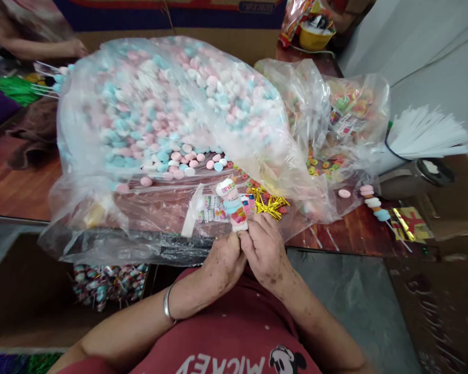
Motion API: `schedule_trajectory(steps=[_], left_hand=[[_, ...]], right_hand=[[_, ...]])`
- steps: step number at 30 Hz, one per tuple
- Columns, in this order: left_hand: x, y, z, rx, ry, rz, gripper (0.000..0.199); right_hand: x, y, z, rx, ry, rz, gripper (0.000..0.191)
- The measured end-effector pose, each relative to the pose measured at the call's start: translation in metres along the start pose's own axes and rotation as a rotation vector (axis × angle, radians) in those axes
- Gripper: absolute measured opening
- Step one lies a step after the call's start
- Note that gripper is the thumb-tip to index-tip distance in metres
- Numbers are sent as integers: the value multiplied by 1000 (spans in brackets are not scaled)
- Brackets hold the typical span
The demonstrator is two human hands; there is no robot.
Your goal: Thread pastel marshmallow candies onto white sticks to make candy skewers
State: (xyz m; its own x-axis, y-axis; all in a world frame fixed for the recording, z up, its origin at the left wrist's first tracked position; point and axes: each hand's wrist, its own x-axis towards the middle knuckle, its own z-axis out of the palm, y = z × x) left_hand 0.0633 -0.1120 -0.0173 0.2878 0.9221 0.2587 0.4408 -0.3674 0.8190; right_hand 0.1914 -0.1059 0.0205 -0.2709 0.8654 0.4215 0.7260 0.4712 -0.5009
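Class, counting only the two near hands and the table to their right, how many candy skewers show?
2: one skewer held in left hand and right hand, another skewer at the table's right end. Bags may hide more.

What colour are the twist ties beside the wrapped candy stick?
Shiny gold twist ties, seen in the head view.

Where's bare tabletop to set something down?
Best: the left end of the wooden table, bordered by the brown cloth, big marshmallow bag and front edge. A small gap lies left of the marshmallow skewer, below the loose pink marshmallow. The middle is crowded with the bag and gold twist ties.
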Motion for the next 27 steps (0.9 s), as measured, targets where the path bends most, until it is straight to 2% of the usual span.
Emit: schedule_trajectory(steps=[3,5,8,10,11,12,14,16,17,18,21,23,25,27], left_hand=[[1,1,-1,160,-33,117,11],[3,5,-6,208,-96,161,11],[6,23,-26,192,-344,129,13],[6,42,-48,99,-552,113,18],[5,51,-60,29,-618,121,21],[4,58,-72,-47,-627,136,22],[4,66,-90,-68,-453,196,22],[8,62,-100,0,-306,227,23],[11,55,-101,11,-331,216,24],[15,48,-101,-19,-432,183,25],[24,25,-97,-309,-864,17,24],[26,15,-93,-483,-1051,-104,27],[23,9,-88,-496,-1115,-143,28],[17,5,-81,-325,-1053,-31,25]], right_hand=[[1,-3,0,128,16,24,22],[1,-2,0,155,56,16,21],[-3,3,0,69,88,-18,22],[-9,5,-2,-77,77,-80,25],[-12,5,-4,-155,61,-127,27],[-16,3,-6,-224,43,-184,30],[-22,-3,-10,-313,9,-308,33],[-27,-12,-14,-350,4,-427,32],[-29,-16,-15,-361,9,-478,30],[-30,-21,-17,-367,14,-523,28],[-34,-30,-20,-351,9,-599,26],[-38,-32,-21,-342,-18,-604,27],[-42,-31,-18,-368,-61,-562,28],[-45,-27,-14,-402,-158,-452,30]])
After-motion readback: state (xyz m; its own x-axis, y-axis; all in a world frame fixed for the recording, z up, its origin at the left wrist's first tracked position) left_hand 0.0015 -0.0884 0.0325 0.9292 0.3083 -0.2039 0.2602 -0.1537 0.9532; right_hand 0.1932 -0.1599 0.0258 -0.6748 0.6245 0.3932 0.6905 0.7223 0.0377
